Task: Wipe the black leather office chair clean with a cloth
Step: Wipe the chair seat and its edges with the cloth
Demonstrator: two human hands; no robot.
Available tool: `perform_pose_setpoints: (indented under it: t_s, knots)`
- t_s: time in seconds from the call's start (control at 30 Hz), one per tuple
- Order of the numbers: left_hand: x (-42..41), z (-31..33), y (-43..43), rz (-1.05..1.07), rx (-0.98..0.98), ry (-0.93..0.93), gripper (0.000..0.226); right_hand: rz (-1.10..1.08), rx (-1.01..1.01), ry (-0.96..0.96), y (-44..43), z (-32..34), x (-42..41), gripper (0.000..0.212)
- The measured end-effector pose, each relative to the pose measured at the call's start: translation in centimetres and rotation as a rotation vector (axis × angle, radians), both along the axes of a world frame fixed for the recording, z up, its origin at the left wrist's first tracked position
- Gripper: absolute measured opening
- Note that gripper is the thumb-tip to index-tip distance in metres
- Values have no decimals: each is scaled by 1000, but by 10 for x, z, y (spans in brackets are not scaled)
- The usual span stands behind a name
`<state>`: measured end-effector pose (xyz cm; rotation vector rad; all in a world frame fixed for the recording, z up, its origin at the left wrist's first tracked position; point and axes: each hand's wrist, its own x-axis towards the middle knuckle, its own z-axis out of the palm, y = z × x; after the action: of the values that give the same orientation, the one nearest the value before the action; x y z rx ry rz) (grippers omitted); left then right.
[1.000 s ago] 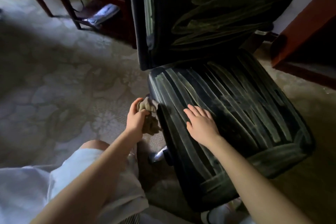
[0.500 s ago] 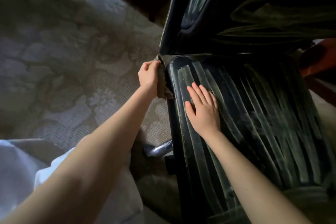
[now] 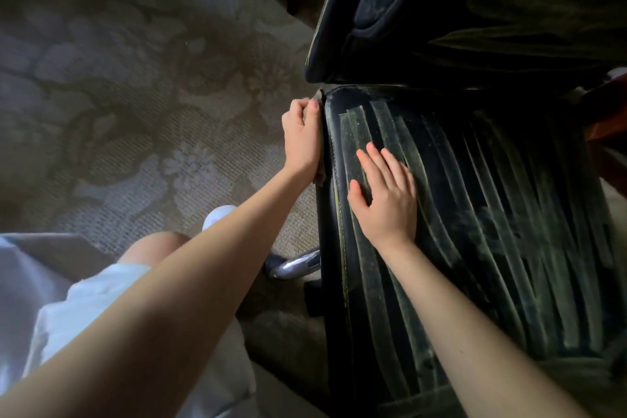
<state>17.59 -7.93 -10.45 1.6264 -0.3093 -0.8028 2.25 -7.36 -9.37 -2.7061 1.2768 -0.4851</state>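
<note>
Pressing a brownish cloth (image 3: 319,97) against the left side edge of the chair seat (image 3: 492,214), the left hand (image 3: 302,136) has its fingers curled round the fabric, thumb on top. It sits near the seat's back left corner. Only scraps of the cloth show, one above the knuckles and one below the wrist; the rest is hidden between palm and leather.

The right hand (image 3: 386,193) lies flat on top of the seat, just inside the stitched left seam, fingers straight and a little spread, holding nothing. The two hands are apart, with the seat's rounded edge between them.

The seat is black leather, covered in pale dusty streaks that run from back to front. Behind it rises the backrest (image 3: 373,10), also black, with similar streaks and a padded side panel.

Under the seat's left edge a shiny chrome leg (image 3: 295,266) pokes out over the floor. Left of the seat lies a grey carpet (image 3: 135,95) with a flower pattern. Nearer the camera, left of the seat, are a bare knee (image 3: 152,244), a white garment (image 3: 84,309) and the toe of a white shoe (image 3: 219,215) with a faint pink mark too blurred to read. At the seat's right edge a piece of reddish wooden furniture (image 3: 607,112) shows.
</note>
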Motion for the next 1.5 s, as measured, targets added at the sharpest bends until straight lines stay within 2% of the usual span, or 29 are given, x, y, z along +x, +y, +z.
perform_pose_setpoints:
  t_s: [0.33, 0.6, 0.67, 0.73, 0.83, 0.9, 0.97, 1.03, 1.2, 1.5]
  knots:
    - [-35, 7, 36, -46, 49, -99, 7, -17, -26, -4, 0, 0, 3, 47]
    - [-99, 15, 103, 6, 165, -174, 18, -4, 51, -47, 1, 2, 1, 46]
    - [-97, 21, 102, 18, 196, -119, 10, 6, 59, -63, 1, 2, 0, 46]
    - [-85, 30, 91, 163, 187, 13, 6, 12, 67, -80, 1, 1, 0, 45]
    - [-52, 41, 65, 421, 123, 156, 21, 13, 40, -103, 0, -2, -1, 44]
    - [-28, 44, 47, 419, 94, 169, 31, 16, 18, -108, 0, -4, -1, 43]
    - [-9, 44, 30, 322, 102, 160, 51, 16, 12, -114, 0, -4, -1, 42]
    - [5, 40, 13, 220, 145, 110, 59, 12, 15, -118, 0, -3, -1, 42]
    - [16, 25, -11, 56, 106, -59, 20, 5, 32, -121, 1, -2, -2, 43]
    - [-7, 10, 8, 22, -7, -492, 16, 9, 22, -137, 1, -2, 0, 42]
